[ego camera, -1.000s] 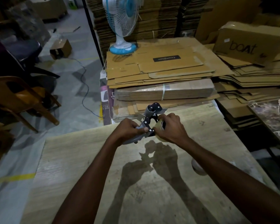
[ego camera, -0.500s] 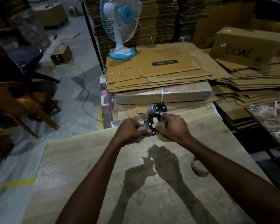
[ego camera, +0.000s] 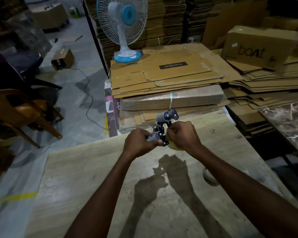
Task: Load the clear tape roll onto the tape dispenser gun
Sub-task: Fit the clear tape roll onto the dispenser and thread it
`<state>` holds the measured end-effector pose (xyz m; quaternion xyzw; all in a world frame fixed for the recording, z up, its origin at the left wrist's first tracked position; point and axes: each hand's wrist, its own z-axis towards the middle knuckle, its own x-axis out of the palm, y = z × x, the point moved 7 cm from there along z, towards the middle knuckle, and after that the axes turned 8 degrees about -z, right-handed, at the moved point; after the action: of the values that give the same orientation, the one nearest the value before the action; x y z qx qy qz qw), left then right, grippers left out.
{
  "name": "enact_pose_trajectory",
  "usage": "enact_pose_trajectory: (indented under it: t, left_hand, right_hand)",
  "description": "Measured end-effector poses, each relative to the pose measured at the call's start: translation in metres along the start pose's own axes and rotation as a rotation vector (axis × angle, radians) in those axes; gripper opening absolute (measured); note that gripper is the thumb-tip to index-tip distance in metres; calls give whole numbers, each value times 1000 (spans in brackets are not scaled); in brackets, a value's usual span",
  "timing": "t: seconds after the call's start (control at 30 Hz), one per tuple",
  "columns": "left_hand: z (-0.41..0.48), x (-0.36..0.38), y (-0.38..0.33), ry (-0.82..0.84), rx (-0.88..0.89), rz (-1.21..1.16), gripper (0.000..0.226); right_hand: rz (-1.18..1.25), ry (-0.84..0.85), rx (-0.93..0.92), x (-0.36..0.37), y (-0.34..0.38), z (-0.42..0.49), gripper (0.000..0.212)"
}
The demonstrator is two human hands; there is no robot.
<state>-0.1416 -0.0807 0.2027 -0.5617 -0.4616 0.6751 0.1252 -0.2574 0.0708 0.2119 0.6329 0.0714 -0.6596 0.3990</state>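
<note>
Above the wooden table [ego camera: 93, 177], both my hands hold the black and grey tape dispenser gun [ego camera: 163, 124]. My left hand [ego camera: 139, 143] is closed around its grey handle. My right hand [ego camera: 184, 134] is closed on the clear tape roll [ego camera: 175, 147], which sits against the gun's right side; only its lower edge shows under my fingers. The gun's roller end [ego camera: 167, 115] points up and away from me.
A second tape roll [ego camera: 209, 176] lies on the table, partly hidden by my right forearm. Flat cardboard stacks [ego camera: 170, 74], a blue and white fan [ego camera: 124, 28] and a "boAt" box [ego camera: 258, 45] stand beyond the table. A wooden chair [ego camera: 22, 110] is at left.
The gun's roller end has tilted a little further up and away. My right hand has shifted over the tape roll, covering more of it. Both hands stay on the gun.
</note>
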Motion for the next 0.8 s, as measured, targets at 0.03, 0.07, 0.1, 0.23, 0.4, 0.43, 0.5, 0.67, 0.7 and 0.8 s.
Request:
enact_pose_trajectory:
  t: [0.03,0.07,0.1,0.23,0.4,0.43,0.5,0.67,0.7,0.8]
  left_hand:
    - [0,-1,0,5,-1,7,46]
    - [1,-2,0,14,0,10,47]
    - [1,-3,0,26,5,13,48]
    - [0,-5,-8,37,30,73,48]
    - [-1,0,-10,38,32,68,47]
    - [-2,0,-9,43,23,61,48]
    - [-2,0,-8,52,8,57,50]
    - [-2,-8,-2,68,16,59,48]
    - [-2,-9,-2,80,18,51,48]
    - [-2,-9,-4,101,16,19,52]
  right_hand:
    - [-17,19,-27,-2,2,0,19]
    - [-42,23,-61,-4,4,-2,16]
    - [-69,20,-95,-7,6,-4,13]
    - [-170,104,-114,-12,7,1,22]
    - [-282,123,-6,-18,1,15,21]
    - [-284,126,10,-19,0,17,18]
    - [-241,171,36,-18,-4,19,13]
    - [20,352,-88,-16,-7,18,12]
    - [50,364,-94,-16,-7,16,10]
    - [-29,389,-76,-4,-2,11,29]
